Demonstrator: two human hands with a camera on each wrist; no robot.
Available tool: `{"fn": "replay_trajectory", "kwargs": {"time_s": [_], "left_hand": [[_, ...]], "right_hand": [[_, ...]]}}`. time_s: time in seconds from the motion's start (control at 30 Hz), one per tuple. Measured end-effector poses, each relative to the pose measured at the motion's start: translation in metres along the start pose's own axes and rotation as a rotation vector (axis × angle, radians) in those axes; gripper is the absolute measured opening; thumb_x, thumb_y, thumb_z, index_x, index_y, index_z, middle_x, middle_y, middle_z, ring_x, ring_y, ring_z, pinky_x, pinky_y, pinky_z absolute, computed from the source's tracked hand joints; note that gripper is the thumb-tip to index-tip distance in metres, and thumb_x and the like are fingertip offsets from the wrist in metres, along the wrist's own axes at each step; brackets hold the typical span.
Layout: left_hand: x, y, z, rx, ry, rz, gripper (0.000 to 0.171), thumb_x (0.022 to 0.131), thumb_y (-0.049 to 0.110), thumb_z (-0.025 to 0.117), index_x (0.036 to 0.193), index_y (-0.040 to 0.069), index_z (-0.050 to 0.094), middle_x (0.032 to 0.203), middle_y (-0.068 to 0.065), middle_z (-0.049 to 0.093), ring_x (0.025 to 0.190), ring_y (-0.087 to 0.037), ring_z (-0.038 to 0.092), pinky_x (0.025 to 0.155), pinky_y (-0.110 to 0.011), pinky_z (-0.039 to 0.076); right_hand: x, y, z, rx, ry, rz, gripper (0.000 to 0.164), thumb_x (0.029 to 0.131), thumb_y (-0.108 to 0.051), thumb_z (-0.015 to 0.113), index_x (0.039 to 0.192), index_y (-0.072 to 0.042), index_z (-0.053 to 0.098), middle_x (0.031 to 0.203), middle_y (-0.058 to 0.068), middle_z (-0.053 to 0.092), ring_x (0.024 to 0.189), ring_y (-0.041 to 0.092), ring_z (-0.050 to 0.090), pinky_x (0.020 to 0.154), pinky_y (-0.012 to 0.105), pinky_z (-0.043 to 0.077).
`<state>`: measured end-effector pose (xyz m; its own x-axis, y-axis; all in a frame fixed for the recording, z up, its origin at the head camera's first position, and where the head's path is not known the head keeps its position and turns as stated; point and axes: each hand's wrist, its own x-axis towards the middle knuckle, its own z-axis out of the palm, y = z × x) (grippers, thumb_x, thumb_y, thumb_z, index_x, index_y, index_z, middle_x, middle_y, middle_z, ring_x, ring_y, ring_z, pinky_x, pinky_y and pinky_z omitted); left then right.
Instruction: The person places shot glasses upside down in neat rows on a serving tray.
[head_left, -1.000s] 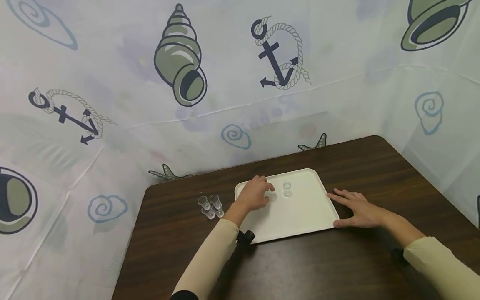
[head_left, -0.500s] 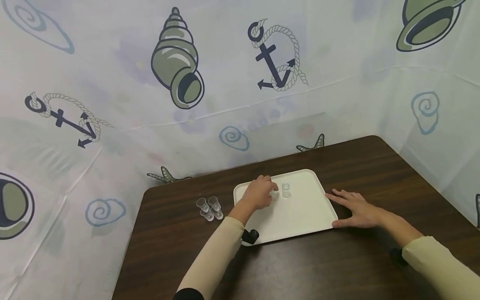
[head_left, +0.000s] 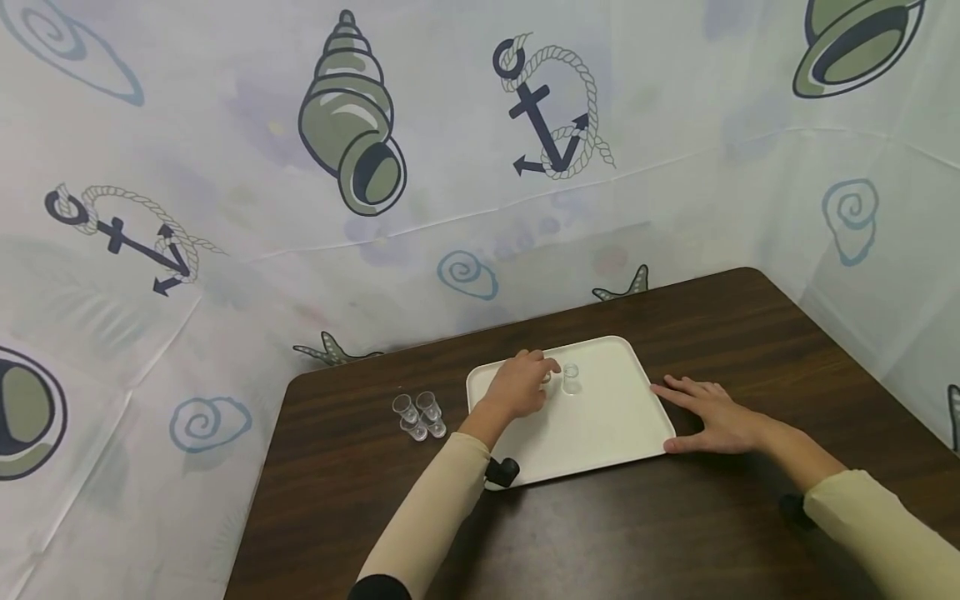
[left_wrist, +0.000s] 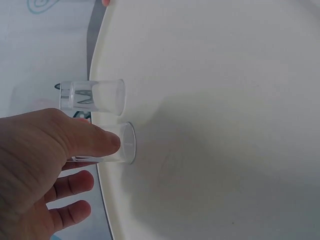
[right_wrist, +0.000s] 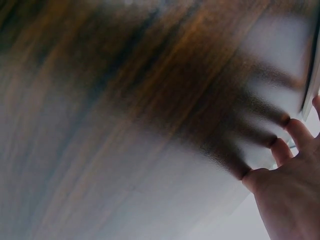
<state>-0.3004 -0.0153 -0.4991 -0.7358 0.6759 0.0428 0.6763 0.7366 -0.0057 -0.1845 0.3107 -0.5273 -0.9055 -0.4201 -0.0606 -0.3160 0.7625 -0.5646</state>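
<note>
My left hand (head_left: 516,388) is over the back of a white tray (head_left: 592,433), pinching a small clear shot glass (left_wrist: 128,142) between thumb and fingers. In the left wrist view its wider rim faces the tray, and the fingers hide part of it. Close beside it on the tray stands another clear shot glass (head_left: 572,380), also wide end down. My right hand (head_left: 712,419) lies spread at the tray's right side, its thumb and forefinger at the edge. The right wrist view shows its fingertips (right_wrist: 247,176) down on the table.
Several clear shot glasses (head_left: 420,417) stand in a tight cluster on the dark wooden table (head_left: 345,500), left of the tray. A patterned cloth wall (head_left: 420,275) rises right behind the table's back edge.
My left hand has shifted slightly right, bringing its shot glass closer to the standing one. My right hand keeps its place at the tray's edge.
</note>
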Motion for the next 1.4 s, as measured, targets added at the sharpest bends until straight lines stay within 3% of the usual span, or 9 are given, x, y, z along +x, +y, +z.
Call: {"fn": "replay_trajectory", "kwargs": {"time_s": [0.17,0.43,0.67,0.87,1.1,1.23,1.4], "left_hand": [[-0.001,-0.001,-0.002,0.008,0.025,0.005,0.046,0.081,0.014,0.069,0.125,0.026,0.060,0.106,0.004,0.060,0.093,-0.016,0.056,0.071,-0.031,0.047],[-0.006,-0.008,-0.006,-0.016,0.001,-0.034,0.054,0.082,0.021,0.071,0.133,0.027,0.054,0.117,0.005,0.060,0.103,-0.017,0.057,0.081,-0.037,0.049],[-0.019,-0.020,-0.027,-0.120,0.042,-0.049,0.054,0.082,0.024,0.073,0.133,0.026,0.055,0.112,0.003,0.060,0.095,-0.015,0.057,0.079,-0.037,0.049],[-0.039,-0.037,-0.051,-0.215,0.049,-0.078,0.052,0.083,0.028,0.072,0.133,0.025,0.055,0.121,0.002,0.059,0.101,-0.016,0.058,0.083,-0.038,0.049],[-0.069,-0.056,-0.072,-0.357,0.126,-0.123,0.049,0.085,0.031,0.072,0.132,0.021,0.057,0.121,0.008,0.058,0.105,-0.015,0.057,0.087,-0.036,0.047],[-0.084,-0.066,-0.075,-0.425,0.189,-0.155,0.054,0.086,0.029,0.071,0.137,0.021,0.052,0.127,0.005,0.056,0.113,-0.016,0.054,0.094,-0.041,0.044],[-0.106,-0.088,-0.068,-0.490,0.244,-0.194,0.058,0.088,0.031,0.069,0.141,0.024,0.047,0.130,0.001,0.053,0.123,-0.020,0.049,0.099,-0.047,0.040]], "right_hand": [[-0.001,-0.001,-0.001,0.005,0.009,-0.012,0.091,0.078,-0.054,0.071,0.150,-0.014,0.032,0.153,0.025,0.023,0.136,0.050,0.017,0.101,0.069,0.010],[-0.001,-0.002,0.000,-0.006,0.001,0.004,0.091,0.078,-0.056,0.070,0.150,-0.014,0.032,0.154,0.022,0.022,0.136,0.047,0.017,0.098,0.069,0.015],[-0.001,-0.001,0.000,-0.001,0.000,-0.004,0.091,0.078,-0.056,0.070,0.150,-0.014,0.032,0.154,0.023,0.022,0.137,0.048,0.016,0.100,0.068,0.012],[-0.002,-0.001,0.000,-0.003,0.006,-0.007,0.090,0.079,-0.056,0.069,0.150,-0.015,0.032,0.154,0.022,0.022,0.136,0.047,0.017,0.099,0.069,0.015],[-0.002,-0.003,-0.003,-0.013,0.026,-0.021,0.090,0.078,-0.054,0.071,0.149,-0.012,0.034,0.152,0.024,0.025,0.135,0.048,0.020,0.096,0.070,0.019],[-0.001,-0.003,-0.003,-0.017,0.015,-0.017,0.090,0.079,-0.054,0.070,0.149,-0.012,0.033,0.153,0.023,0.023,0.136,0.048,0.018,0.097,0.069,0.019],[0.000,-0.003,-0.001,-0.018,0.016,-0.016,0.090,0.079,-0.054,0.070,0.149,-0.012,0.033,0.153,0.024,0.024,0.135,0.048,0.019,0.097,0.068,0.018]]}}
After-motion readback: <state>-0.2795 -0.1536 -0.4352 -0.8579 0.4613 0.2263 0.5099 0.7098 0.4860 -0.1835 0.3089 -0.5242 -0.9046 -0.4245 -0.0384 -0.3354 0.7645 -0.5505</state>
